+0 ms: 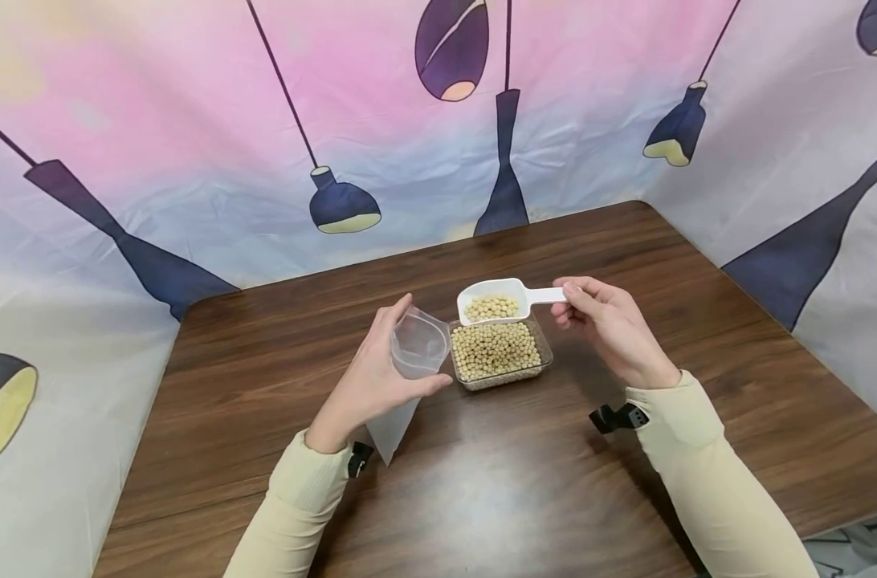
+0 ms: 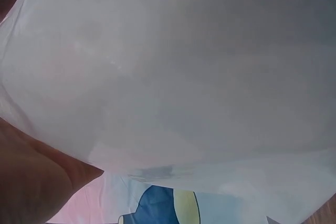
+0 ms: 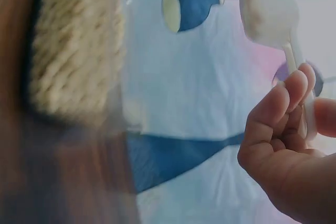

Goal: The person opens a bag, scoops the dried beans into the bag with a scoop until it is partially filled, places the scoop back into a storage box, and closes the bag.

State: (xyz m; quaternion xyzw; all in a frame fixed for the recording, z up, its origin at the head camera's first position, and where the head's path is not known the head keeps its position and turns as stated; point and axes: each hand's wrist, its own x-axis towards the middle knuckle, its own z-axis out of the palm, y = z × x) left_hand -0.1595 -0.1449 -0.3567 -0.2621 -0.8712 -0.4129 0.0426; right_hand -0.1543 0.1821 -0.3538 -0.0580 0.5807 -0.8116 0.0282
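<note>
My left hand (image 1: 369, 376) holds a translucent plastic bag (image 1: 393, 429), thumb and fingers spread about its mouth, which gapes toward the right. In the left wrist view the bag (image 2: 184, 87) fills most of the picture. Between thumb and fingers, my right hand (image 1: 617, 333) pinches the handle of a white scoop (image 1: 527, 297). Pale yellow soybeans (image 1: 492, 308) lie in its bowl. The scoop is above the far edge of a clear plastic box (image 1: 547, 357) full of the same beans (image 1: 492, 352). In the right wrist view the scoop (image 3: 270, 17) is raised beside the box.
A dark wooden table (image 1: 265, 385) carries the box near its middle. Behind and along both sides hangs a cloth backdrop (image 1: 214, 144) with printed lamps. Each wrist wears a small black device (image 1: 619, 418) on a band.
</note>
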